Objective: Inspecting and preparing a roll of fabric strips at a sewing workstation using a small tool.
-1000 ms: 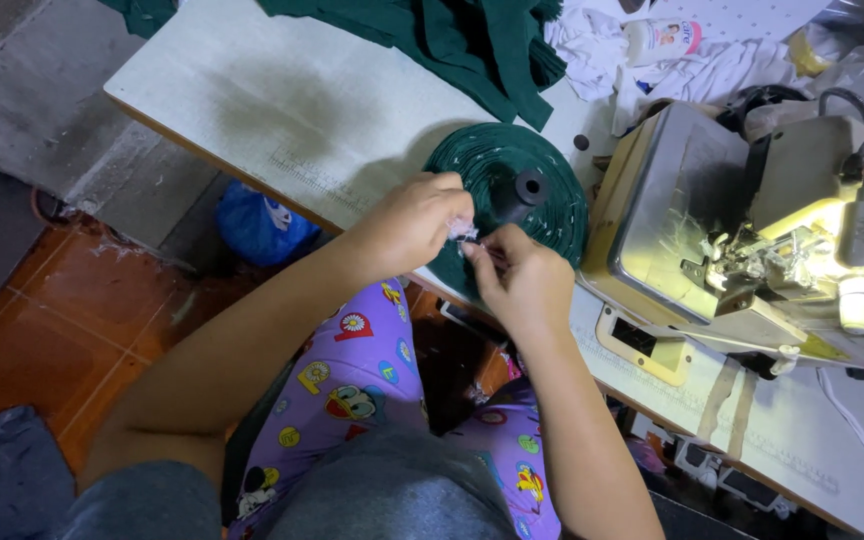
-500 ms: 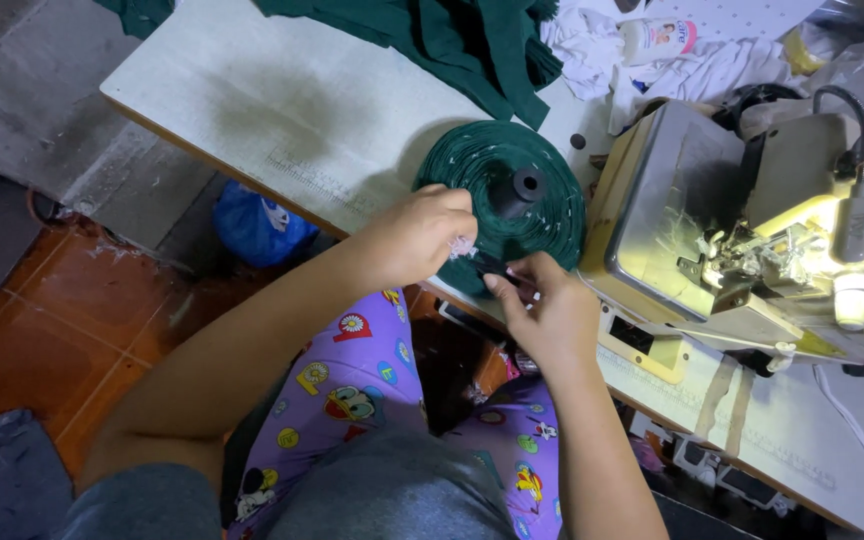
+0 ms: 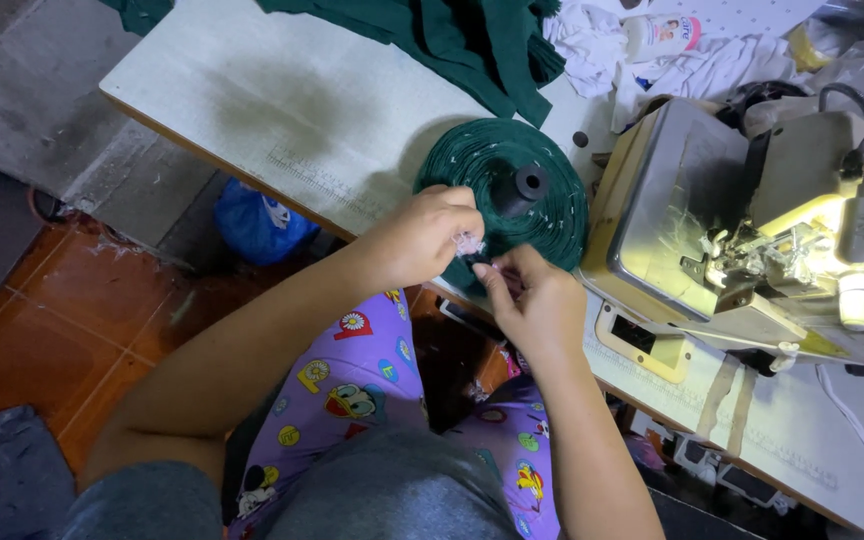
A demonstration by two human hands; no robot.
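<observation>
Centre frame, both hands meet at the near edge of the green tape roll (image 3: pixel 502 195) on the white table (image 3: pixel 282 110). Left hand (image 3: pixel 422 240) pinches a small whitish scrap (image 3: pixel 469 243); right hand (image 3: pixel 532 295) is closed narrow on the dark tape end – exact grip can't be told. Roll looks nearly full, so work seems early. Sewing machine (image 3: pixel 752 240) is at right, w/ green fabric (image 3: pixel 452 35) at the top.

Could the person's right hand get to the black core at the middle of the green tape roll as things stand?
Probably yes: the right hand sits at the green tape roll, and the black core stands uncovered just beyond it, nothing between.
</observation>
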